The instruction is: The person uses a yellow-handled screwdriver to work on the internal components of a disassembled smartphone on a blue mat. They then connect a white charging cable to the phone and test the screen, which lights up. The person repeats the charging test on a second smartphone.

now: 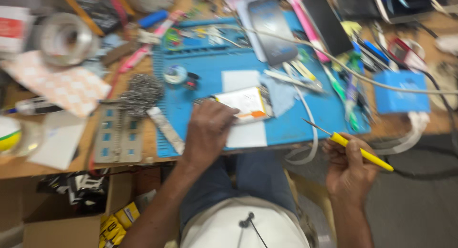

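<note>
Left hand pressing flat on white device near blue mat edge, right hand gripping yellow-handled tool off the cluttered bench's near edge.

Blue mat on worktop: bare strip along its near right part, between white card and green pens. A hand could pass there.

Left hand lies on the flat silver part at mid-mat, blocking the near middle. Right hand with yellow tool hangs off the worktop edge, in open air above the floor.

Back of mat crowded: two phones, white cable strung across (low barrier).

Left side blocked by wire wool, grey tray, tape roll. Right edge: blue box.
</note>
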The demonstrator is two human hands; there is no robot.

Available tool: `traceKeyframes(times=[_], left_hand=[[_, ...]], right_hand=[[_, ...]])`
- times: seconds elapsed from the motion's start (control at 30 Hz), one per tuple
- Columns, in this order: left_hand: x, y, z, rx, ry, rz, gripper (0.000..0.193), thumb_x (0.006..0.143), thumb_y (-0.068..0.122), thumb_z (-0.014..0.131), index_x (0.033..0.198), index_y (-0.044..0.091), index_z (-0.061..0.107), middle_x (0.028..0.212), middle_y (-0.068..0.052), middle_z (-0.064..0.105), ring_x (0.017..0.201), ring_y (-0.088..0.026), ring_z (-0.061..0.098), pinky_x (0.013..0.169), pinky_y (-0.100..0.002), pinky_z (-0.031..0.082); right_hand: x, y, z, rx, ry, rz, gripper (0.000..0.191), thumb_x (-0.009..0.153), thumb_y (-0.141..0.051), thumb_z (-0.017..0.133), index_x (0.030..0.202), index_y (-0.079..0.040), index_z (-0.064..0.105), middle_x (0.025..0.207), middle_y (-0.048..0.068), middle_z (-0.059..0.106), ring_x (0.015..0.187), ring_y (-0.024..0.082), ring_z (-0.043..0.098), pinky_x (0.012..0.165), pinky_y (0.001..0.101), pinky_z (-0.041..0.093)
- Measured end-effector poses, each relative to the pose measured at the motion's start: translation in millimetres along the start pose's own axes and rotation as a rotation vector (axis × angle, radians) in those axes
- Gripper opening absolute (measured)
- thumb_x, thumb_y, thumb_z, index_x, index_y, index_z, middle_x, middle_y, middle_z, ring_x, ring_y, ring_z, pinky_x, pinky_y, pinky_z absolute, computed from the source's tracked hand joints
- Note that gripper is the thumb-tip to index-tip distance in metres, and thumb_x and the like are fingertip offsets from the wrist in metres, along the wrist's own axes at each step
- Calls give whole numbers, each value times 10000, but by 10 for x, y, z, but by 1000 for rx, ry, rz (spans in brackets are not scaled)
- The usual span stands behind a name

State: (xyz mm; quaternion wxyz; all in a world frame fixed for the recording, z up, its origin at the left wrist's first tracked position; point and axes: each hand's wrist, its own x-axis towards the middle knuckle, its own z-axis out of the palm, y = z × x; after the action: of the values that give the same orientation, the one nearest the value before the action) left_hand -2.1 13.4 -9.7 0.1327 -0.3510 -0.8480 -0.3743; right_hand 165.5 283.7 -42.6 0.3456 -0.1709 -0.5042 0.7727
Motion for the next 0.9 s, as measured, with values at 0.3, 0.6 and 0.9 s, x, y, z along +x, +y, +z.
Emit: traceKeyframes(times=[0.3, 0.6, 0.9], left_hand=[[37, -10, -20, -43, 35, 42, 172, 864, 64, 775, 1033, 68, 746, 932, -66, 695, 954, -263, 626, 880, -441, 485], [61, -9, -32, -65, -16, -8, 169, 878, 50, 767, 1045, 63, 752, 942, -68, 699, 942, -257, 623, 845, -428, 483], [71, -10, -29, -82, -46, -46, 184, 877, 59, 766, 1060, 62, 753, 957, -64, 708, 950, -247, 631, 858, -425, 496]], right_hand=[[585, 9, 680, -567, -410, -107, 180, 981, 44, 664, 1154, 83, 697, 1090, 167, 715, 952, 226, 734, 886, 335, 608], [822, 139, 604, -376, -503, -20, 186, 963, 76, 666, 1145, 88, 698, 1129, 170, 712, 1004, 222, 719, 957, 347, 611], [831, 165, 582, -444, -487, -34, 192, 959, 69, 680, 1149, 87, 702, 1085, 180, 720, 1032, 216, 711, 975, 346, 607]])
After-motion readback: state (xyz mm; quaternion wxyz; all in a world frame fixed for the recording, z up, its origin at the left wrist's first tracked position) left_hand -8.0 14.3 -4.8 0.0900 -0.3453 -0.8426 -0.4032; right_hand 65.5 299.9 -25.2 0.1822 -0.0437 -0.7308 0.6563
